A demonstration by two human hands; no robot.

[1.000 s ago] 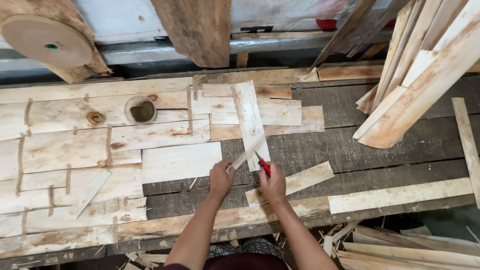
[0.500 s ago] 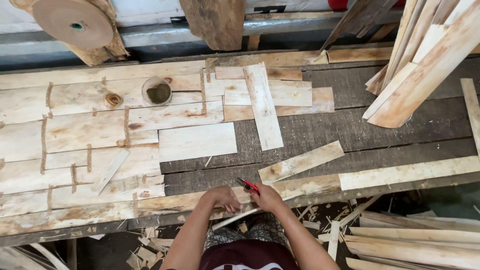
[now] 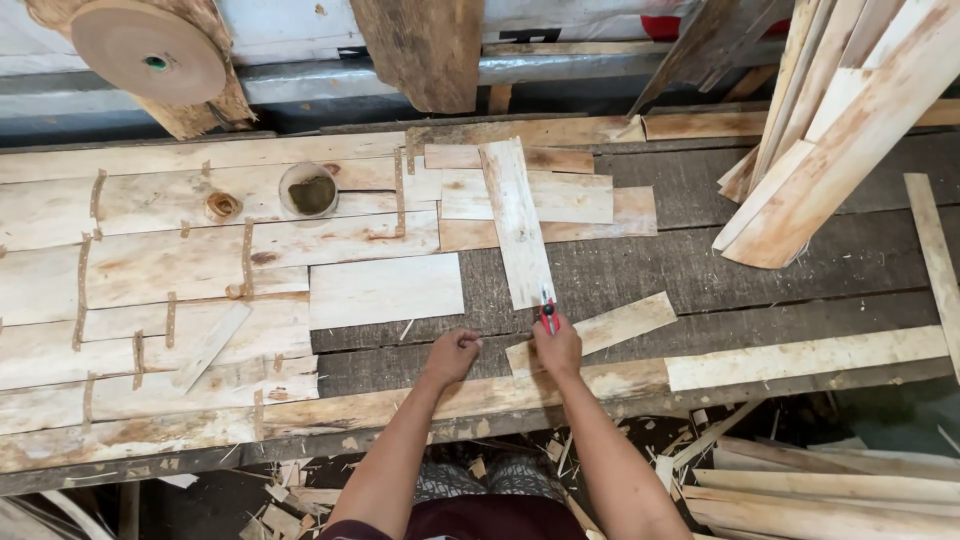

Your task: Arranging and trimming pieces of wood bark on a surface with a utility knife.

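A: Item one, what your right hand carries?

B: A small red-handled cutting tool, pinched in your closed fingers. Its long axis runs near upright in the view, tip pointing away from you. The tip sits at the near end of the long pale veneer strip. That strip lies lengthwise away from you, leaning slightly left at its far end.

A: Item two, your left hand?

B: Curled into a loose fist, holding nothing visible, resting on the dark plank workbench just left of the right hand.

A: Item three, pieces beside the tool?

B: A short pale veneer offcut lies slantwise under your right hand, its higher end to the right. A pale rectangular veneer sheet lies left of the long strip, apart from it.

A: Item four, containers and rolls?

B: One small round tin of dark paste on the patched veneer sheets at left. One brown paper tape roll stands at the far left corner. No labels legible.

A: Item five, edges and room?

B: Bare bench stretches right of the long strip, up to a leaning bundle of pale wood slats. The near bench edge runs just under your wrists, lined with a long pale board.
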